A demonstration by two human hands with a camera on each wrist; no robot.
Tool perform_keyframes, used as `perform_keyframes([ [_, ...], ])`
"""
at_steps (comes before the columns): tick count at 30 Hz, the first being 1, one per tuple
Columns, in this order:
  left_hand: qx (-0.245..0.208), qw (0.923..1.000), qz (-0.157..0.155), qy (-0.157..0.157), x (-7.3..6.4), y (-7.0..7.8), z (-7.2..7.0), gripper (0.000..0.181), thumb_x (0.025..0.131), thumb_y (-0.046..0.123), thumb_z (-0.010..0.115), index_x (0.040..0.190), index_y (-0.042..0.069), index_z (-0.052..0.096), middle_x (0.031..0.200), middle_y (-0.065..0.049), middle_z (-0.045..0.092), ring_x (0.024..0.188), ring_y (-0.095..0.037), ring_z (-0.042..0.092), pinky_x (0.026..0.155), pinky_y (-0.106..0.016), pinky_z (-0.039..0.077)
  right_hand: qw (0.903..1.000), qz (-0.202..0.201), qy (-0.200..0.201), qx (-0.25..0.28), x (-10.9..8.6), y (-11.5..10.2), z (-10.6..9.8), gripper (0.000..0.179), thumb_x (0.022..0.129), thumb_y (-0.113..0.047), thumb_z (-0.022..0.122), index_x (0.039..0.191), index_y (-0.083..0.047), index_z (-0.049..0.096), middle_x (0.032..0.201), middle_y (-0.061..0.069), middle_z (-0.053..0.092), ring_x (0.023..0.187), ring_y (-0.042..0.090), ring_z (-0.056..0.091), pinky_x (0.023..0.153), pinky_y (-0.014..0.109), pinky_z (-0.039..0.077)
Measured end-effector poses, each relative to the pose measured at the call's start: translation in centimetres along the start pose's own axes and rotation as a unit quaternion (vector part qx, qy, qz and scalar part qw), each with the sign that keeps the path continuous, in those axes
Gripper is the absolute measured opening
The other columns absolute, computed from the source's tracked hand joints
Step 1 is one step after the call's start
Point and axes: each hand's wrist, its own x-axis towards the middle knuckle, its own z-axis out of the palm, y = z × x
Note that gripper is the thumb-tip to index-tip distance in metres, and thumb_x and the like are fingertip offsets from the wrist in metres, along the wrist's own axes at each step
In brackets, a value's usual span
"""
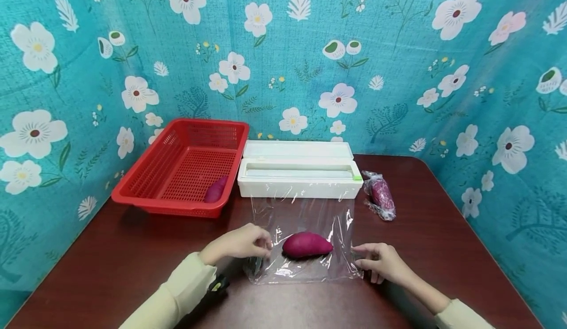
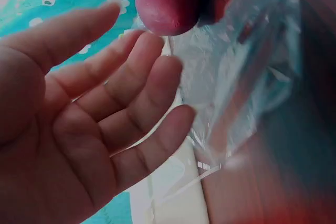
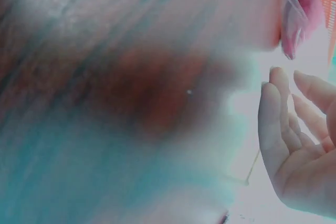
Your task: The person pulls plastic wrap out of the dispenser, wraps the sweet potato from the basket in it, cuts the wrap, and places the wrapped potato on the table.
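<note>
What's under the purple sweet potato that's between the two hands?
Under the purple sweet potato is a sheet of clear plastic wrap, with the dark brown table showing through. The sweet potato covers the spot right beneath it, so I can't see that bit.

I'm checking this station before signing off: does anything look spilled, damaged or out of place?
Nothing stands out: the clear, thin plastic film is creased at its sides, but the plump purple sweet potato lies on it, with nothing visibly spilled.
</note>
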Motion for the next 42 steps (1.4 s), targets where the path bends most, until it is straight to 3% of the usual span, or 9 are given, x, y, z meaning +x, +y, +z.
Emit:
perform_keyframes([
  [4,-0.001,0.9996,-0.010,-0.028,-1.9,0.5,0.1,0.013,0.068,0.008,0.073,0.071,0.010,0.061,0.057,0.013,0.051,0.053,0.004,0.045,0.051,-0.014,0.039,0.9996,-0.023,-0.004,-0.016,-0.3,-0.4,-0.2,0.034,0.080,-0.015,0.067,0.104,0.008,0.061,0.053,0.005,0.055,0.038,0.014,0.053,0.033,0.031,0.043],
  [10,0.008,0.9989,-0.028,-0.037,-3.5,0.5,0.6,0.021,0.058,0.012,0.082,0.069,0.012,0.063,0.060,0.010,0.051,0.057,0.001,0.045,0.052,-0.015,0.039,0.9947,-0.076,-0.061,-0.033,-0.6,-0.4,0.0,0.034,0.076,-0.014,0.071,0.101,0.007,0.061,0.064,-0.002,0.057,0.042,0.008,0.052,0.032,0.025,0.041],
  [16,0.011,0.9995,-0.013,-0.028,-3.8,-0.2,1.4,0.025,0.056,0.013,0.083,0.071,0.013,0.064,0.063,0.009,0.050,0.060,-0.002,0.045,0.053,-0.014,0.037,0.9874,-0.124,-0.076,-0.062,-0.5,0.1,0.7,0.037,0.067,-0.014,0.077,0.096,0.002,0.062,0.071,-0.001,0.053,0.045,-0.002,0.046,0.036,0.021,0.041],
  [22,0.044,0.9983,-0.011,-0.038,-3.9,-0.6,2.3,0.027,0.054,0.008,0.082,0.074,0.015,0.066,0.066,0.012,0.049,0.063,-0.001,0.046,0.055,-0.012,0.037,0.9712,-0.190,-0.066,-0.128,-0.4,0.3,1.2,0.032,0.063,-0.009,0.078,0.089,-0.005,0.061,0.069,-0.006,0.051,0.050,-0.004,0.043,0.043,0.017,0.039],
  [30,0.058,0.9976,-0.011,-0.035,-3.8,-0.8,2.8,0.019,0.058,0.005,0.077,0.070,0.016,0.067,0.064,0.013,0.048,0.060,0.001,0.043,0.055,-0.012,0.036,0.9647,-0.208,-0.046,-0.155,-0.1,0.2,1.4,0.019,0.065,-0.005,0.076,0.081,-0.004,0.065,0.066,-0.009,0.055,0.058,0.000,0.049,0.048,0.018,0.042],
  [35,0.046,0.9984,0.013,-0.030,-3.6,-1.2,3.0,0.013,0.065,0.004,0.075,0.069,0.015,0.067,0.062,0.013,0.049,0.058,0.003,0.044,0.055,-0.011,0.036,0.9673,-0.206,-0.050,-0.139,-0.1,0.3,1.4,0.012,0.070,0.001,0.071,0.081,0.001,0.065,0.067,-0.005,0.057,0.049,-0.003,0.047,0.041,0.013,0.039],
  [42,0.060,0.9956,0.069,-0.021,-3.7,-1.5,2.9,0.012,0.067,0.003,0.073,0.068,0.013,0.066,0.063,0.014,0.053,0.059,0.005,0.043,0.056,-0.008,0.034,0.9566,-0.245,-0.056,-0.148,-0.1,0.4,1.3,0.015,0.072,0.007,0.066,0.085,0.000,0.066,0.072,-0.002,0.056,0.049,-0.005,0.046,0.041,0.010,0.038],
])
